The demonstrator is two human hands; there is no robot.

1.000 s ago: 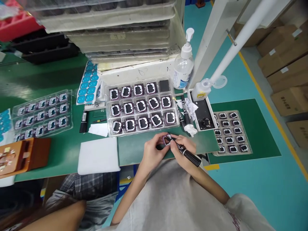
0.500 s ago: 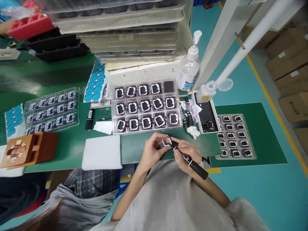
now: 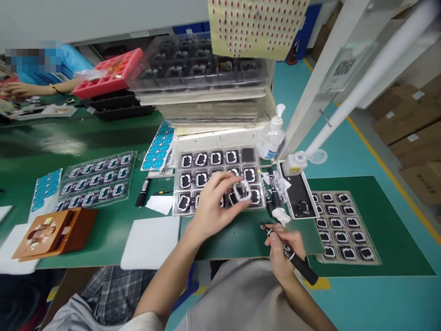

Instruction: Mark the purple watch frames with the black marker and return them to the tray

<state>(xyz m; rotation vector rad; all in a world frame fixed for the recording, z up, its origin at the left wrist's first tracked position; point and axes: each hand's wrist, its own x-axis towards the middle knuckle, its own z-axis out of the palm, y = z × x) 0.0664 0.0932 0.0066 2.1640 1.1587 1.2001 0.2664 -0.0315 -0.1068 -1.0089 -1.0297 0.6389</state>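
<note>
The left hand (image 3: 212,207) pinches a small white-rimmed frame (image 3: 245,199) between its thumb and fingertips, in front of the lower right compartments of a clear tray (image 3: 176,181); whether the frame touches the tray cannot be told. The right hand (image 3: 284,253) grips a black marker (image 3: 292,258), its tip pointing up and left from the fingers, apart from the frame. The left fingers hide part of the tray's two nearer rows, where similar pieces sit.

Just right of the left fingers, other marker pens (image 3: 274,188) and crumpled paper (image 3: 281,181) crowd the gap between the tray and a white box (image 3: 311,214). Beyond the fingers, past the tray, a stack of trays (image 3: 206,110) and a pump bottle (image 3: 271,140) close off the back of the worktop (image 3: 227,241). Left of the left fingers lie a folded white sheet (image 3: 151,241) and a capped marker (image 3: 142,192); farther left stands an orange-brown block (image 3: 51,232).
</note>
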